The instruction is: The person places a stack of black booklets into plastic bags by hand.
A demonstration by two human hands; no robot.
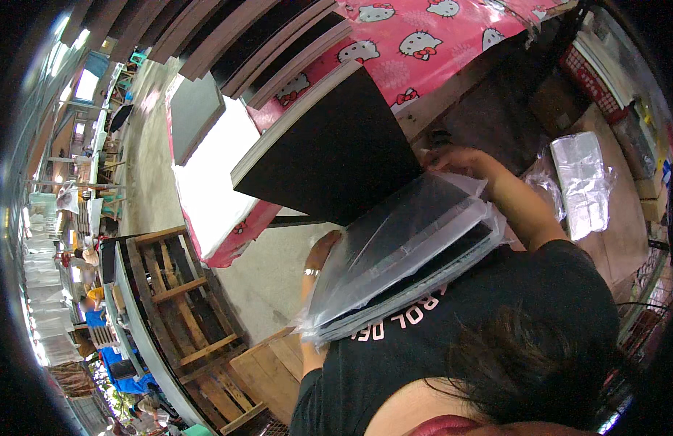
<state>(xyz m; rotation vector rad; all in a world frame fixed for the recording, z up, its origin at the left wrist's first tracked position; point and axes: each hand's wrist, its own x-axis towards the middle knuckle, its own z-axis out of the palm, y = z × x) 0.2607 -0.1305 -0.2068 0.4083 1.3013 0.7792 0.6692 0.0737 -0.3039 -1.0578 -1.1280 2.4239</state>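
a: where's the black board (329, 138)?
b: in front of the person, tilted, with its bare face rising toward the pink-covered desk (394, 76). a clear plastic bag (402, 269) lies at the black board's near end, against the person's shirt (540, 283).
a: and the hands?
b: the left hand (322, 252) is by the black board's lower left corner, beside the bag's edge. the right hand (460, 161) is at its right corner, fingers bent.
a: pinching anything?
b: can't tell for either; the left fingers are partly hidden and the right ones are blurred.
a: how far along does it look?
b: partway, i'd judge. there's plastic at the near end, but the far face is uncovered. something dark shows through the bag; i can't tell if it's the same board.
a: anything else around?
b: more pale-edged boards (296, 69) beyond the black board, a grey board (194, 116) to its left, and a folded plastic pack (580, 182) well to its right.
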